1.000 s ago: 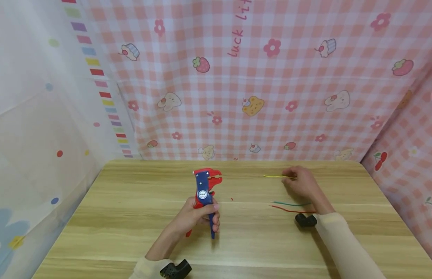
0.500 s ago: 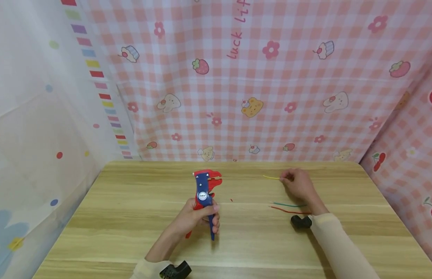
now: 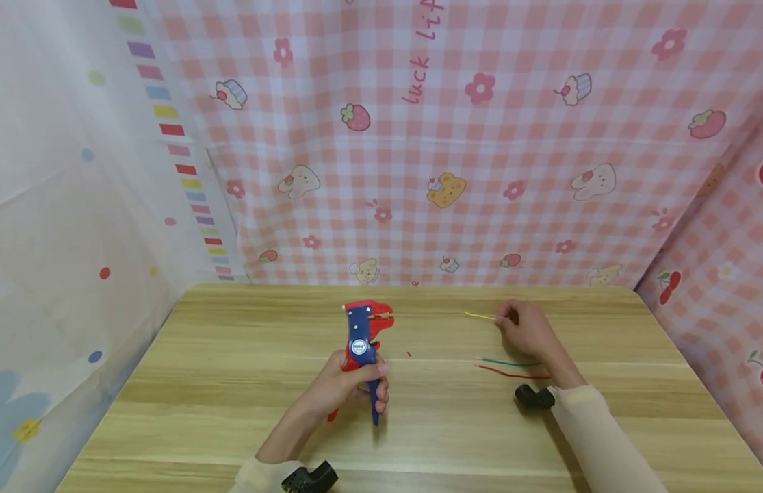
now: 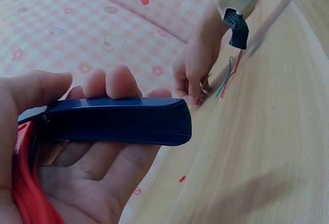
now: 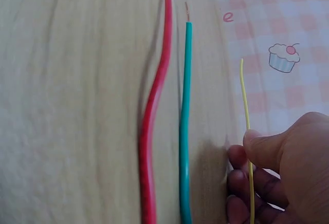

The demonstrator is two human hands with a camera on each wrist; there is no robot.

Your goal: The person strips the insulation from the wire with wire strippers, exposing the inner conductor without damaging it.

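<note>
A wire stripper [image 3: 359, 329] with a blue body and red jaws is gripped by my left hand [image 3: 350, 382], its head pointing away from me. Fingers wrap the blue handle [image 4: 118, 121] in the left wrist view, and the red handle [image 4: 28, 178] lies against the palm. My right hand [image 3: 529, 334] pinches a thin yellow wire [image 5: 244, 93] between thumb and fingers; its tip sticks out to the left. Nearer me than that hand, a green wire [image 3: 504, 361] and a red wire [image 3: 507, 372] lie side by side on the table, with bare copper at their left ends.
A small red scrap [image 3: 408, 354] lies on the wooden table [image 3: 436, 424] between the hands. Pink checked cloth [image 3: 406, 144] hangs behind the table's far edge. Similar cloth [image 3: 720, 287] hangs at the right, and a pale sheet [image 3: 98, 226] at the left.
My right hand has shifted slightly toward me and left, and less of the yellow wire now shows past its fingers. My left hand holds the wire stripper almost still.
</note>
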